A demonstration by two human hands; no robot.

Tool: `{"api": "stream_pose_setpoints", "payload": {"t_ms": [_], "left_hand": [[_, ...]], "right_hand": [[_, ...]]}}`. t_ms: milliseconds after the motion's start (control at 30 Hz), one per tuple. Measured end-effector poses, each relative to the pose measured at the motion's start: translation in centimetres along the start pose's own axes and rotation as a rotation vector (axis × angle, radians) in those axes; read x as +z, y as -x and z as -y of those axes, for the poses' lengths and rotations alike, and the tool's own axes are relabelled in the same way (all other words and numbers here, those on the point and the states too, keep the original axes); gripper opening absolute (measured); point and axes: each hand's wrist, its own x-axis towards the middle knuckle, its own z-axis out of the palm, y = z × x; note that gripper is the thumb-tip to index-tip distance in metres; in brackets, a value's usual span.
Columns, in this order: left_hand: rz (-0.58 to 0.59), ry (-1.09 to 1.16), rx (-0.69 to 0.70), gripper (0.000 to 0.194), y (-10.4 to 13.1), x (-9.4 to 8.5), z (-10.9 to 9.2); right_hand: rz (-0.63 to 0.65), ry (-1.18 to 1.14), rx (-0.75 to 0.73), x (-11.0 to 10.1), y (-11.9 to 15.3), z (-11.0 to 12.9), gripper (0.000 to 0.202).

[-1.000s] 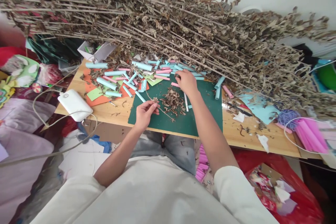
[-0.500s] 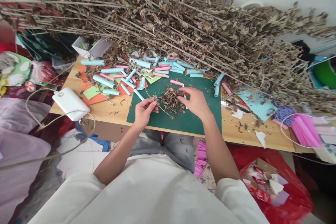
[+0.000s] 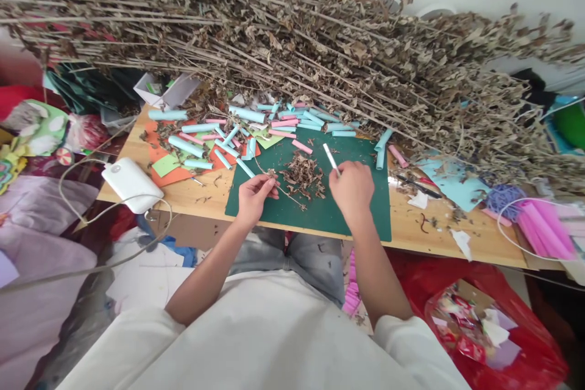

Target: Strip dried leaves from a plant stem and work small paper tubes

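Spills would come easily on this crowded tabletop [image 3: 404, 228]

By the left front corner, a tug on the looping cable [image 3: 95, 269] could drag the white power bank [image 3: 132, 184] off the front edge. The left hand [image 3: 255, 196] pinches a thin dry stem [image 3: 291, 197], which might snap if bent. The right hand [image 3: 351, 190] grips a slim white stick [image 3: 331, 158]; a careless sweep could scatter the loose leaf pile [image 3: 304, 177] lying between the hands on the green mat [image 3: 292, 217], near the front edge's middle. Farther back, the blue paper tubes [image 3: 247, 114] could roll if knocked. Along the far edge, the heaped dried stalks [image 3: 283, 42] may shed crumbs if brushed.

As for writing, the wrappers [image 3: 471, 350] in the red bag [image 3: 539, 329] below the front edge carry nothing legible; the power bank's mark is too small to read.
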Motion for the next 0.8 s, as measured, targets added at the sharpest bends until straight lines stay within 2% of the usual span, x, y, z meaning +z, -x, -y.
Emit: {"api": "stream_pose_setpoints", "payload": {"t_ms": [67, 133, 267, 367, 500, 567, 700, 800], "left_hand": [[0.008, -0.006, -0.003, 0.030, 0.0, 0.0, 0.0], [0.012, -0.013, 0.001, 0.031, 0.0, 0.0, 0.0], [0.007, -0.012, 0.008, 0.031, 0.0, 0.0, -0.1], [0.006, -0.011, 0.007, 0.031, 0.0, -0.1, -0.1], [-0.004, -0.028, 0.001, 0.030, 0.0, -0.1, -0.1], [-0.008, -0.025, -0.003, 0.030, 0.0, -0.2, -0.1], [0.012, -0.023, -0.006, 0.029, 0.0, -0.1, -0.1], [0.009, -0.007, 0.002, 0.029, 0.0, -0.1, 0.0]], "right_hand": [[-0.062, -0.014, -0.042, -0.6, -1.2, -1.5, 0.018], [-0.064, -0.005, -0.099, -0.7, -3.1, -3.1, 0.019], [0.037, 0.061, -0.225, 0.6, -6.8, -5.9, 0.021], [0.096, 0.110, -0.225, 1.6, -8.0, -7.1, 0.022], [0.052, 0.068, -0.171, 1.0, -6.4, -7.4, 0.024], [0.039, -0.017, -0.234, 0.0, -4.7, -7.2, 0.028], [0.231, -0.130, -0.438, -1.2, -1.1, -7.1, 0.030], [0.223, -0.073, -0.417, -0.8, 0.4, -7.1, 0.026]]}}
